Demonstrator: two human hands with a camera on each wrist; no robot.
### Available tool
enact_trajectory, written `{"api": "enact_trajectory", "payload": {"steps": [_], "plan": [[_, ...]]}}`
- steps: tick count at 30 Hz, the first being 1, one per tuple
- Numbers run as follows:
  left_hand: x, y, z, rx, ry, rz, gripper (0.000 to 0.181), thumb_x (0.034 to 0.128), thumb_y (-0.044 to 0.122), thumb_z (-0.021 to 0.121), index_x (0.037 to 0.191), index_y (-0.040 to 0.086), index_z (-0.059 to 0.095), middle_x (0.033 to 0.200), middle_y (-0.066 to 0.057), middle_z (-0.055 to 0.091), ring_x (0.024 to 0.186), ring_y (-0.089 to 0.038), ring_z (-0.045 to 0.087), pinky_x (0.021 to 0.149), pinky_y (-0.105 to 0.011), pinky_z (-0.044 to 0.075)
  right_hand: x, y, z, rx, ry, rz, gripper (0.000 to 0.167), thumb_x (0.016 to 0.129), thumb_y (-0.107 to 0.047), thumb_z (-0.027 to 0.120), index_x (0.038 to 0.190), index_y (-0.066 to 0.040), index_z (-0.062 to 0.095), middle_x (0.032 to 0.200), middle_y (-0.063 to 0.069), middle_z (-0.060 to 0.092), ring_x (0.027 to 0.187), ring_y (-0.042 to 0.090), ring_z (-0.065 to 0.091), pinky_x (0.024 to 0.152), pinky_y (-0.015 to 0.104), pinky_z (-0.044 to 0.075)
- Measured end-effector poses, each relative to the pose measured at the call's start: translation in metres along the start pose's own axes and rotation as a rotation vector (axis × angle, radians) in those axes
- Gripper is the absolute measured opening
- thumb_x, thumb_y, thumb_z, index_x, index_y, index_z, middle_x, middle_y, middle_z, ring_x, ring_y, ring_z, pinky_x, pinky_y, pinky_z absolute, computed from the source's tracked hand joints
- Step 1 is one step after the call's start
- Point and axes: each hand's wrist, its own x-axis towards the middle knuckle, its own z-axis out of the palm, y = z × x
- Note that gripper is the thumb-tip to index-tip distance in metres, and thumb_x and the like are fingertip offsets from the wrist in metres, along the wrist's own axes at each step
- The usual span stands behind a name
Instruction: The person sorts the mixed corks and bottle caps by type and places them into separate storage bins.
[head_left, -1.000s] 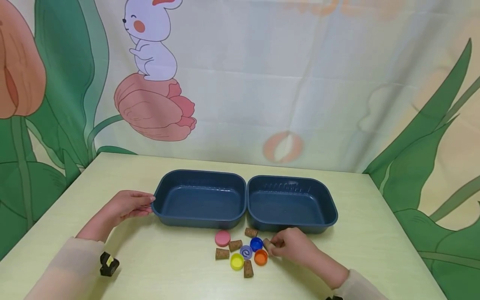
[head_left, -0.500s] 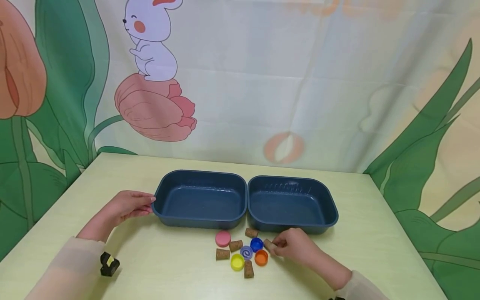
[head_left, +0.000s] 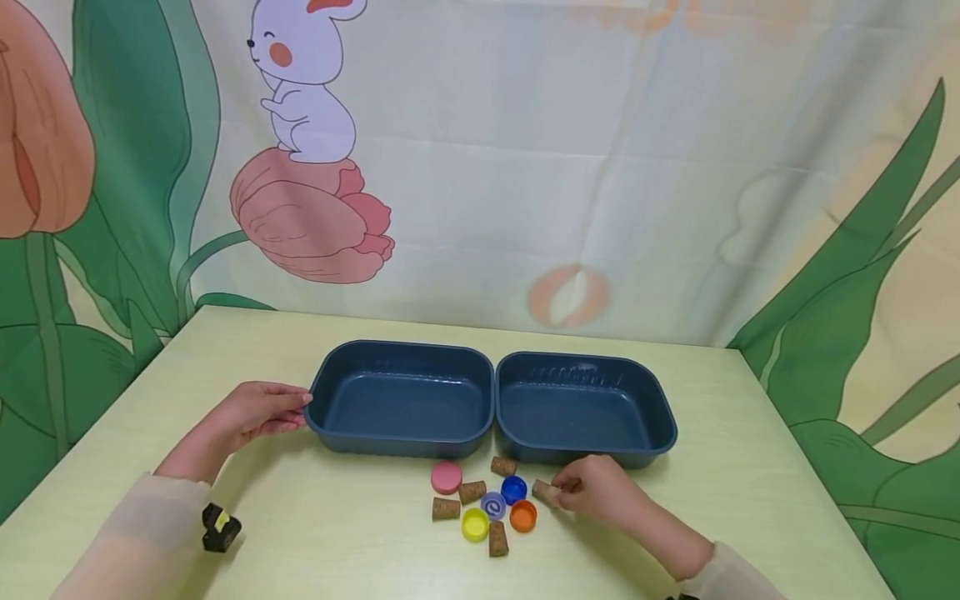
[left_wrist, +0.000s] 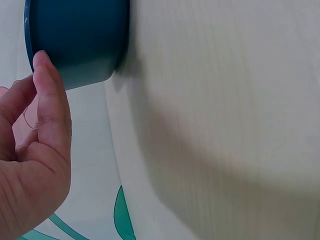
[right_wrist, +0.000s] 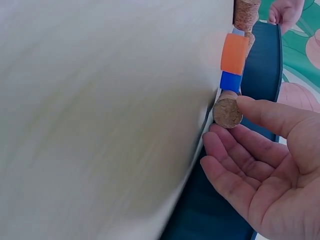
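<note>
The left hand (head_left: 258, 409) pinched the left tray (head_left: 408, 410) at its outer end, while the right hand (head_left: 602, 492) gripped a cork (head_left: 544, 492) by thumb and fingers, just right of the blue cap (head_left: 513, 490) and orange cap (head_left: 523, 517), before the right tray (head_left: 577, 412).

Cork (head_left: 544, 492) shifted rt, R hand (head_left: 596, 490) too; farther from blue cap (head_left: 513, 490)

A cloth (head_left: 480, 167) printed with rabbit and tulips is hanging behind a pale table (head_left: 337, 533), suggesting a staged tabletop set-up.
</note>
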Motion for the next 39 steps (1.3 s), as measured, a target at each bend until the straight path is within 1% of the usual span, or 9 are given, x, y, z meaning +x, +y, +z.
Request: {"api": "enact_trajectory", "payload": {"steps": [10,17,23,28,33,39], "plan": [[0.002,0.002,-0.001,0.014,0.003,-0.008,0.047,0.1053,0.014,0.056,0.135,-0.021,0.048,0.076,0.008,0.073,0.07,-0.004,0.071,0.069,-0.017,0.061,-0.006,-0.004,-0.011,-0.006,0.013,0.006,0.013,0.087,-0.009,0.077,0.097,-0.002,0.081,0.086,0.006,0.079,0.073,0.005,0.062,0.065,0.017,0.053],[0.0,0.002,-0.001,0.006,-0.001,-0.008,0.047,0.1048,0.014,0.057,0.135,-0.021,0.048,0.076,0.007,0.073,0.07,-0.003,0.071,0.069,-0.017,0.061,-0.011,-0.008,-0.021,-0.022,0.009,0.013,0.013,0.088,-0.01,0.077,0.098,-0.003,0.08,0.089,0.004,0.079,0.076,0.005,0.063,0.066,0.018,0.054],[0.0,0.002,0.0,0.026,0.005,-0.011,0.047,0.1049,0.015,0.058,0.135,-0.02,0.049,0.077,0.007,0.073,0.071,-0.004,0.071,0.07,-0.018,0.062,-0.013,-0.006,-0.029,-0.04,0.015,0.009,0.013,0.088,-0.011,0.077,0.099,-0.004,0.081,0.09,0.004,0.079,0.076,0.005,0.064,0.066,0.018,0.054],[0.0,0.002,0.0,0.03,0.008,-0.011,0.048,0.1049,0.015,0.058,0.135,-0.021,0.048,0.076,0.007,0.073,0.071,-0.004,0.071,0.069,-0.017,0.061,-0.015,-0.004,-0.034,-0.039,0.021,0.003,0.013,0.088,-0.012,0.077,0.099,-0.005,0.081,0.09,0.004,0.079,0.077,0.006,0.064,0.067,0.019,0.054],[-0.001,0.002,0.0,0.047,0.013,-0.02,0.048,0.105,0.015,0.058,0.136,-0.02,0.048,0.076,0.007,0.072,0.07,-0.004,0.07,0.069,-0.017,0.061,-0.017,-0.004,-0.038,-0.045,0.03,-0.014,0.012,0.089,-0.014,0.077,0.096,-0.005,0.081,0.088,0.004,0.079,0.075,0.004,0.063,0.065,0.018,0.053],[-0.001,0.004,0.001,0.054,0.015,-0.028,0.048,0.1051,0.016,0.058,0.137,-0.019,0.048,0.076,0.007,0.072,0.071,-0.004,0.069,0.069,-0.017,0.061,-0.019,-0.01,-0.045,-0.047,0.028,0.005,0.013,0.091,-0.017,0.076,0.095,-0.006,0.081,0.088,0.003,0.079,0.074,0.005,0.066,0.065,0.018,0.055]]}}
